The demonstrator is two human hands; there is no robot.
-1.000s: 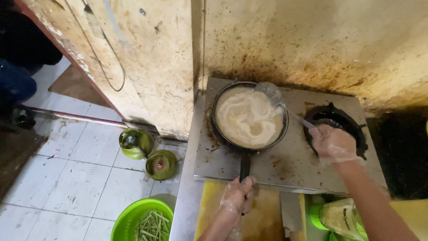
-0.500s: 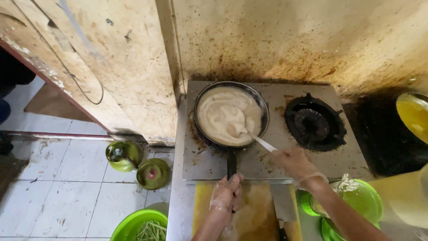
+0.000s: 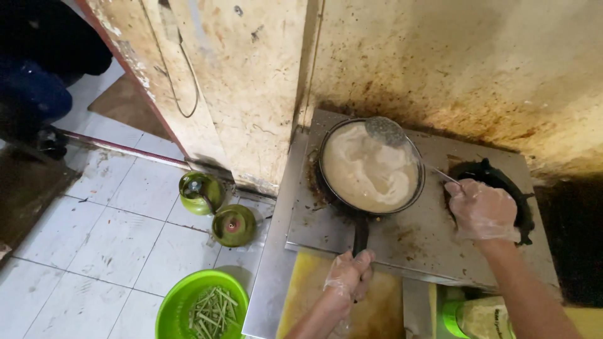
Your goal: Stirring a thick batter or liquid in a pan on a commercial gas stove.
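Observation:
A black frying pan (image 3: 411,191) full of pale, creamy batter (image 3: 367,172) sits on the left burner of a stained metal stove (image 3: 414,242). My left hand (image 3: 349,275), in a thin clear glove, grips the pan's dark handle (image 3: 360,233) at the stove's front edge. My right hand (image 3: 480,209), also gloved, holds the thin handle of a perforated metal skimmer (image 3: 385,130). The skimmer's round head rests at the pan's far rim, above the batter.
The empty right burner (image 3: 496,172) lies behind my right hand. A yellow cutting board (image 3: 377,311) lies below the stove. Two green gas canisters (image 3: 217,207) stand on the tiled floor, with a green bowl of cut green stems (image 3: 202,311) nearer. Grimy walls (image 3: 440,63) rise behind.
The skimmer's head has moved from the middle of the batter to the pan's far rim. My right hand has shifted right, toward the empty burner. My left hand has stayed on the pan handle.

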